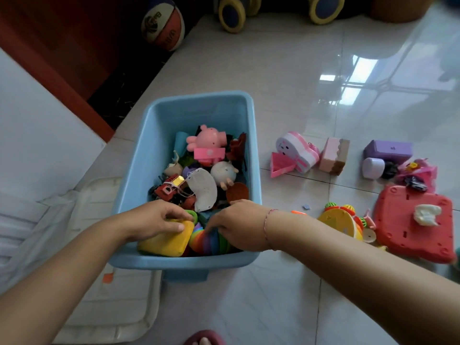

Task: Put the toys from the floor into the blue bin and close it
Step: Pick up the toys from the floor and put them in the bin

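Note:
The blue bin (pixel 154 145) stands open on the floor, holding several toys, among them a pink pig figure (pixel 207 140). Both my hands reach into its near end. My left hand (pixel 159 220) grips the top of a yellow block (pixel 166 241). My right hand (pixel 239 224) holds a rainbow-coloured spring toy (pixel 206 239) next to the block; its fingertips are hidden. On the floor to the right lie a pink and white bunny case (pixel 297 150), a pink box (pixel 333 155), a purple box (pixel 388 150), a yellow toy (pixel 341 220) and a red board (pixel 413 222).
A white translucent lid (pixel 117 302) lies on the floor left of the bin, partly under it. A basketball (pixel 163 22) and a wheeled toy (pixel 231 13) sit at the back. A white wall runs along the left. A foot in a red slipper (pixel 205 338) shows at the bottom edge.

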`<state>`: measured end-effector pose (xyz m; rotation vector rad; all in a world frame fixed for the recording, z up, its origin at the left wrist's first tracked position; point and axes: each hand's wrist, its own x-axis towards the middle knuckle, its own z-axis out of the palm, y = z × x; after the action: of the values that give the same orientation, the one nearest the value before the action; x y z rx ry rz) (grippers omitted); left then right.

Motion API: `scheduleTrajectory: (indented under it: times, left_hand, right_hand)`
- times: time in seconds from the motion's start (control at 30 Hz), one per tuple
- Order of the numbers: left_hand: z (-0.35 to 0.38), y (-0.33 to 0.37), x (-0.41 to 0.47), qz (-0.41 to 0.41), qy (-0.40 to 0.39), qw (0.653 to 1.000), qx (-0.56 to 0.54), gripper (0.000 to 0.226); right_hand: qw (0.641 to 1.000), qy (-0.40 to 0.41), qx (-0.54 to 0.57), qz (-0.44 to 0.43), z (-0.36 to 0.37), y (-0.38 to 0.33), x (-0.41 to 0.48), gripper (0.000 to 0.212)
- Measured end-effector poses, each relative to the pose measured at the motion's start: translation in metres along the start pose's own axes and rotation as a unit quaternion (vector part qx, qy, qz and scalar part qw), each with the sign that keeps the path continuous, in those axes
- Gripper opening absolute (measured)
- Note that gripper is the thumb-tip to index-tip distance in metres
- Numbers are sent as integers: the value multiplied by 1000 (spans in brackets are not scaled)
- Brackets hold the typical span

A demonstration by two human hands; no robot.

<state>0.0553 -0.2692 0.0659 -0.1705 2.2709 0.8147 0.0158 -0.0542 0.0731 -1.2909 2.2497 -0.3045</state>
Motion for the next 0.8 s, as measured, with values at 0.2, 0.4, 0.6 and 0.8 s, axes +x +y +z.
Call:
scheduleTrajectory:
  times: [0.2,0.4,0.6,0.8]
  left_hand:
    - [7,43,2,106,222,968,-43,32]
    - [57,173,30,252,244,933,-83,21]
    - [138,251,109,226,104,969,-12,34]
    - [183,244,173,131,95,987,20,46]
  right_hand:
    - [886,393,240,54,-2,39,-72,31]
    - [761,496,176,378,46,164,-164,29]
    - [702,375,148,587,96,247,-236,64]
    - [764,272,72,580,112,261,-233,66]
